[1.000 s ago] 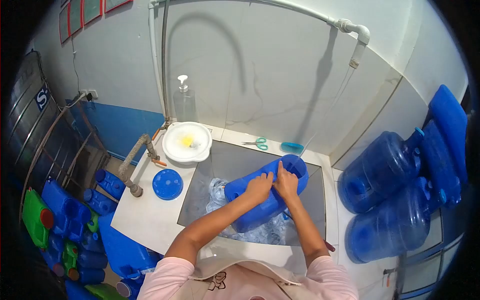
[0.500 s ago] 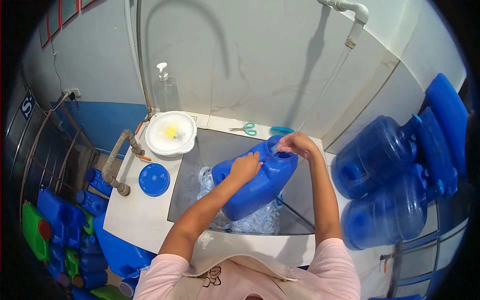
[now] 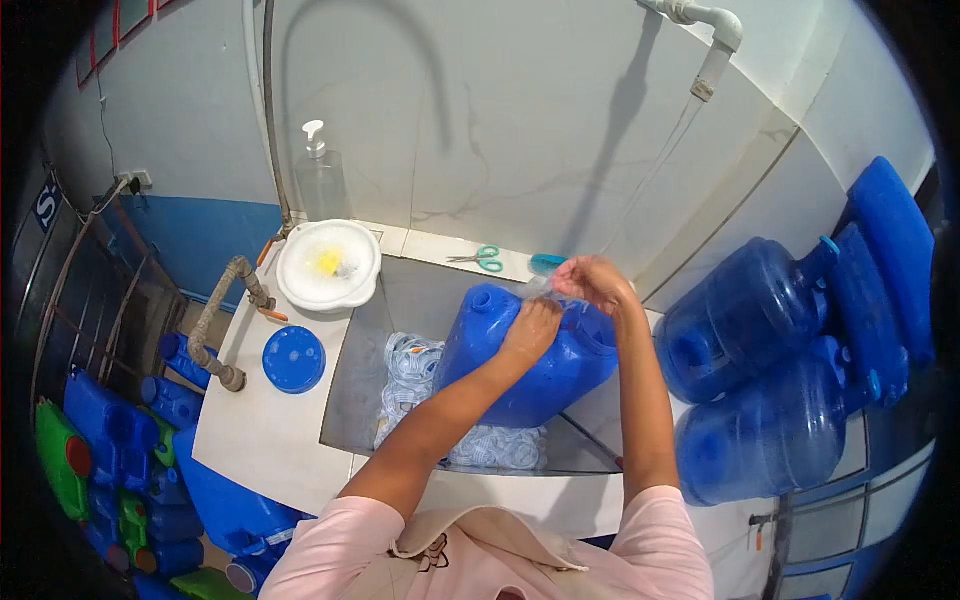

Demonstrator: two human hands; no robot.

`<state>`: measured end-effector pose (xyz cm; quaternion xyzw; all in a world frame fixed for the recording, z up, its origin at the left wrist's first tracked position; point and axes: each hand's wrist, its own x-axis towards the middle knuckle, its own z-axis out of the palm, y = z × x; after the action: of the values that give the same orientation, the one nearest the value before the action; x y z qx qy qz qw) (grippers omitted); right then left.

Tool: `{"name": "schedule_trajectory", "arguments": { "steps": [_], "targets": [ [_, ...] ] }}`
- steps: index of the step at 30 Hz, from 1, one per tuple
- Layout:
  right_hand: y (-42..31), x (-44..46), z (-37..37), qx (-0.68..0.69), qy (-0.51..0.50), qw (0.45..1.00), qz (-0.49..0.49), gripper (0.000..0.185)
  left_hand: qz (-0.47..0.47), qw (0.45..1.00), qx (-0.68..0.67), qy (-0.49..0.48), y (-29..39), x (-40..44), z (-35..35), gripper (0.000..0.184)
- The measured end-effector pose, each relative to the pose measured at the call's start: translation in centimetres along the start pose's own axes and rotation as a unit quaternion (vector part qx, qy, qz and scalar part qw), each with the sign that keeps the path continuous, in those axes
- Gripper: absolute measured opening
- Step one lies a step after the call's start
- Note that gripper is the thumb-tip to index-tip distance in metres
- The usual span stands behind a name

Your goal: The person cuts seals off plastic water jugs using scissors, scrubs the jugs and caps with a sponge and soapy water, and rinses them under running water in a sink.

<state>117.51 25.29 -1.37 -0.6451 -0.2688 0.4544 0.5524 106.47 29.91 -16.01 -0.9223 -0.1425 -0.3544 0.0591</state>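
A blue jerry can [image 3: 545, 385] stands tilted in the grey sink [image 3: 425, 285], its wide mouth towards the right. My left hand [image 3: 537, 325] is wrapped round the handle on top of the can. Just above the can's mouth, my right hand [image 3: 592, 280] has its fingers bent and pinched on a wet, translucent whitish thing [image 3: 541, 287], whose kind I cannot make out. Beneath the can lies a heap of pale blue-and-white coiled material [image 3: 410, 365] on the sink bottom, partly hidden by the can and my left arm.
A white basin of suds [image 3: 300, 275] and a blue lid [image 3: 294, 360] sit on the left counter. Scissors [image 3: 485, 258], a blue brush [image 3: 546, 264] and a pump bottle [image 3: 321, 180] line the back ledge. Thin water falls from a pipe [image 3: 712, 75]. Large bottles [image 3: 740, 310] lie at right.
The jerry can has turned and tipped, so its small spout now shows. My left hand moved right and up with the handle; my right hand came out of the mouth with the translucent thing.
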Motion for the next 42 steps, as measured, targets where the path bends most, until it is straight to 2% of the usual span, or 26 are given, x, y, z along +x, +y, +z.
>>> {"name": "schedule_trajectory", "arguments": {
  "steps": [2,3,5,6,7,8,9,11,14,16,18,19,20,22,24,25,27,28,30,31,33,36,37,39,41,42],
  "targets": [
    [0.1,-0.1,0.2,-0.017,-0.013,1.000,0.007,0.019,-0.010,0.986,-0.118,0.116,-0.5,0.4,0.1,0.021],
    [0.4,0.2,-0.2,-0.075,0.020,0.997,-0.019,0.017,-0.010,0.986,-0.116,0.116,-0.8,0.6,-0.3,0.021],
    [1.4,1.1,-0.9,-0.132,0.048,0.989,-0.047,0.016,0.023,0.980,-0.076,-0.182,-1.6,1.1,-2.5,0.030],
    [2.5,1.4,-1.3,-0.161,0.035,0.982,-0.091,0.017,0.022,0.981,-0.071,-0.181,-1.9,1.1,-3.4,0.030],
    [3.5,1.3,-1.2,-0.189,0.023,0.972,-0.136,0.018,-0.040,0.970,-0.115,-0.211,-2.2,1.0,-4.1,0.032],
    [4.7,1.2,-1.0,-0.314,0.048,0.932,-0.174,0.022,-0.102,0.953,-0.158,-0.237,-2.6,0.8,-4.9,0.035],
    [5.9,0.6,-0.6,-0.432,0.072,0.874,-0.210,0.028,-0.107,0.954,-0.153,-0.234,-2.8,0.5,-5.2,0.035],
    [9.1,-0.8,0.8,-0.577,0.015,0.779,-0.247,0.051,-0.159,0.946,-0.169,-0.227,-2.9,-0.9,-5.8,0.036],
    [12.3,-2.6,4.0,-0.597,0.069,0.733,-0.319,0.056,-0.214,0.923,-0.237,-0.216,-3.0,-3.1,-6.5,0.035],
    [11.9,-3.4,4.7,-0.645,0.122,0.671,-0.345,0.059,-0.094,0.941,-0.228,-0.232,-3.9,-5.4,-7.8,0.035],
    [12.5,-3.4,4.4,-0.630,0.157,0.657,-0.382,0.061,-0.185,0.930,-0.241,-0.209,-4.3,-7.8,-13.1,0.036],
    [12.8,-3.4,4.3,-0.612,0.191,0.649,-0.410,0.063,-0.222,0.924,-0.271,-0.157,-5.3,-10.6,-12.4,0.035],
    [12.8,-3.5,4.2,-0.628,0.193,0.647,-0.388,0.066,-0.255,0.914,-0.298,-0.103,-6.5,-13.6,-11.3,0.035],
    [12.7,-3.2,5.0,-0.640,0.186,0.647,-0.371,0.066,-0.397,0.801,-0.430,-0.127,-9.1,-18.2,-11.8,0.039],
    [11.7,-2.8,6.9,-0.654,0.198,0.645,-0.342,0.066,-0.507,0.743,-0.406,-0.164,-11.7,-22.0,-10.5,0.044],
    [9.7,-2.8,7.8,-0.653,0.196,0.643,-0.349,0.066,-0.508,0.744,-0.404,-0.158,-12.8,-23.0,-10.2,0.044],
    [4.1,-4.0,9.9,-0.644,0.235,0.635,-0.357,0.066,-0.573,0.707,-0.364,-0.197,-14.2,-24.6,-10.2,0.052],
    [1.6,-4.6,10.0,-0.607,0.256,0.640,-0.395,0.066,-0.573,0.708,-0.361,-0.200,-14.5,-24.3,-11.1,0.052],
    [-3.5,-5.6,8.8,-0.531,0.297,0.625,-0.490,0.063,-0.681,0.511,-0.500,-0.157,-15.2,-22.0,-13.3,0.057],
    [-5.7,-6.2,8.1,-0.491,0.315,0.603,-0.545,0.062,-0.681,0.513,-0.498,-0.160,-15.4,-21.2,-13.4,0.057],
    [-9.1,-7.6,6.8,-0.475,0.326,0.668,-0.470,0.059,-0.568,0.351,-0.744,-0.011,-15.3,-20.0,-13.4,0.060],
    [-10.2,-6.8,5.5,-0.450,0.335,0.724,-0.402,0.047,-0.561,0.314,-0.765,0.038,-12.6,-18.7,-15.8,0.067],
    [-9.5,-5.7,4.7,-0.448,0.334,0.724,-0.403,0.047,-0.561,0.316,-0.764,0.039,-11.9,-20.0,-16.0,0.067],
    [-7.8,-2.9,3.3,-0.523,0.265,0.744,-0.321,0.038,-0.551,0.318,-0.771,0.024,-10.6,-23.1,-16.1,0.067],
    [-7.5,-4.6,5.9,-0.518,0.276,0.756,-0.288,0.036,-0.598,0.319,-0.735,0.030,-11.9,-23.6,-21.0,0.064],
    [-7.7,-5.7,6.8,-0.517,0.281,0.769,-0.249,0.035,-0.591,0.349,-0.727,0.032,-13.1,-22.7,-24.8,0.062]
  ]
}}
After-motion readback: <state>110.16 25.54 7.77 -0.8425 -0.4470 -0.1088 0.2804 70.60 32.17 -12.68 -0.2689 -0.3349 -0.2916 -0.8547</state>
